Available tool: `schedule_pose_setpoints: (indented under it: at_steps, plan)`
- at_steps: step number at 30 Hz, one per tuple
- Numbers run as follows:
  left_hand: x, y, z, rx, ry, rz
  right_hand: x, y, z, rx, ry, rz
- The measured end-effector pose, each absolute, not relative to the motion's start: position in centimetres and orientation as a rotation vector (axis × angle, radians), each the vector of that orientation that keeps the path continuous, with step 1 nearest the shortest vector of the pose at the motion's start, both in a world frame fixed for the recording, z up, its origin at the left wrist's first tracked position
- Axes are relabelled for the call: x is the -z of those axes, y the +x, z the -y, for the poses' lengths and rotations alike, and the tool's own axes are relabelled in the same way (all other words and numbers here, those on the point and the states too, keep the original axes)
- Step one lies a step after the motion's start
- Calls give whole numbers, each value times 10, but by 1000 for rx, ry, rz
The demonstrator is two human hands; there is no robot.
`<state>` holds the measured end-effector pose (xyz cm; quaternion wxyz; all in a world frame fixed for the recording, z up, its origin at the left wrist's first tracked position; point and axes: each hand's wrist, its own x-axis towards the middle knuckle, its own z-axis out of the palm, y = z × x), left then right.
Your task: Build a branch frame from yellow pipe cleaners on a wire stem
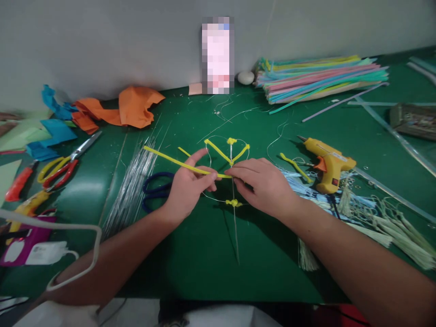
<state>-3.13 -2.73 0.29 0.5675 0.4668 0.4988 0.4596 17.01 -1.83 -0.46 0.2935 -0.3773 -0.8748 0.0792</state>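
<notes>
My left hand (190,186) pinches a long yellow pipe cleaner (166,159) that runs up and to the left from my fingers. My right hand (260,181) is closed on the same pipe cleaner where it meets a thin wire frame (235,227). The frame is a wire ring with a straight stem, wrapped with yellow pipe cleaner in a V shape (228,152) and knotted lower down (233,203). It lies on the green table (204,259). Both hands meet at the frame's middle.
A yellow glue gun (329,165) lies right of my hands, beside pale tassels (391,222). A bundle of thin wires (132,186) and blue scissors (153,190) lie to the left. Red-yellow scissors (61,168), orange paper (136,106), blue paper (51,136) and coloured sticks (320,77) sit farther off.
</notes>
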Motion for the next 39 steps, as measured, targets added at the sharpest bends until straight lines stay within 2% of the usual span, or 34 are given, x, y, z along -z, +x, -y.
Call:
schedule_pose_setpoints:
  at_steps: [10,19,24,31,39]
  plan:
    - [-7,-23,31,-864,855,-1127,3,168,19,-167,-1042,2272]
    - [-13,-26,31,-1072,838,-1201,-22,173,35,-132,-1013,1930]
    - [-19,-29,29,-1209,887,-1212,-28,171,42,-530,-1013,1871]
    - [-23,-34,27,-1347,836,-1125,-17,162,35,-1161,-1372,1391]
    - [-26,-31,26,-1333,749,-1141,-10,155,29,-1697,-1252,894]
